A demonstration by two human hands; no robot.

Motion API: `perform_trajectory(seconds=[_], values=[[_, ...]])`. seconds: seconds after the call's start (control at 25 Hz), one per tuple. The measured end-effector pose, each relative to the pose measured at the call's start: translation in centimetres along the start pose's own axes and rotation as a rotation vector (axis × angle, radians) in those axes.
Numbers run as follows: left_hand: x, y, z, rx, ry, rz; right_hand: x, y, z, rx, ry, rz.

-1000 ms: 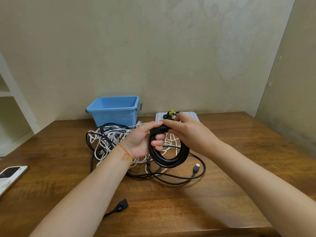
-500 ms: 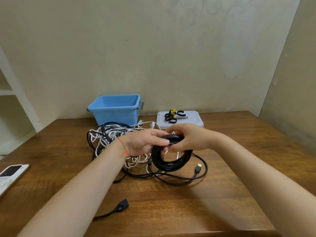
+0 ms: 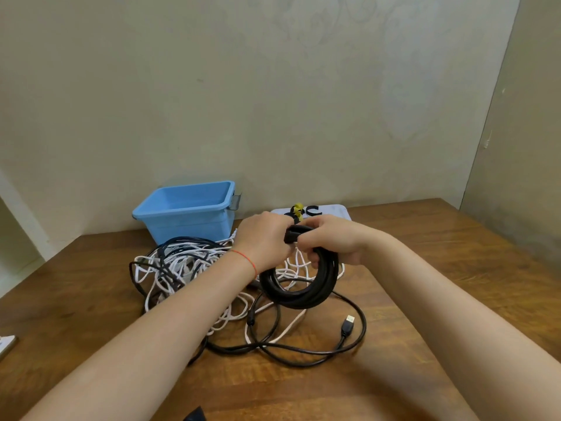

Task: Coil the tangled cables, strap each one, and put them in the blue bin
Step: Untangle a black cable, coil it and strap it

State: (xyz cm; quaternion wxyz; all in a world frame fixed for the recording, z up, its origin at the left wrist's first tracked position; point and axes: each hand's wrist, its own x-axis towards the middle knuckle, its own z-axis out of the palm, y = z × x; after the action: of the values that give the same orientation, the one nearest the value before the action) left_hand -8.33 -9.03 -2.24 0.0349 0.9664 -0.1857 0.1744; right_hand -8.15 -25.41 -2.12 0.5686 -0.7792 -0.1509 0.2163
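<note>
head view: both hands are gripping a coiled black cable (image 3: pixel 303 294) above the table's middle.
left hand (image 3: pixel 264 238) and right hand (image 3: pixel 332 243) are curling around its top, pinching a black strap (image 3: pixel 296 233); blue bin (image 3: pixel 188 212) is sitting near the far edge.

No readable text, labels or numbers — none anywhere

A single wide-angle view was taken from the head, faced forward and down across the brown wooden table (image 3: pixel 425 268) toward the pale plaster wall (image 3: pixel 273 101). The forearms were seen close, entering from 7 and 5 o'clock; the blue plastic bin (image 3: pixel 185 220) was placed farther off, near 11 o'clock.
</note>
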Motion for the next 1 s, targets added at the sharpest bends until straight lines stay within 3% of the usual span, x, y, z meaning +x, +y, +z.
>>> perform_trajectory(seconds=[0.08,0.2,0.36,0.44,0.72,0.84,1.0], values=[[1.4,-0.4,1.4,0.131,-0.012,0.050,1.8,0.3,-0.7,0.003,-0.025,0.054],[3.3,-2.2,3.5,0.098,-0.184,0.013,4.5,1.5,-2.2,-0.072,-0.013,0.084],[5.4,-5.4,7.0,0.058,-0.297,-0.099,9.6,3.5,-5.7,-0.096,0.443,0.057],[6.1,-5.9,8.3,0.092,-0.315,-0.117,11.9,4.4,-7.2,-0.250,0.594,0.020],[7.6,-6.9,11.9,0.217,-0.404,0.006,18.8,6.2,-5.6,-1.066,0.391,-0.055],[7.5,-6.8,12.0,0.186,-0.374,0.003,19.3,7.2,-4.4,-1.100,0.430,0.000],[7.4,-6.8,12.0,0.162,-0.365,-0.011,18.9,7.6,-4.1,-0.986,0.522,-0.113]])
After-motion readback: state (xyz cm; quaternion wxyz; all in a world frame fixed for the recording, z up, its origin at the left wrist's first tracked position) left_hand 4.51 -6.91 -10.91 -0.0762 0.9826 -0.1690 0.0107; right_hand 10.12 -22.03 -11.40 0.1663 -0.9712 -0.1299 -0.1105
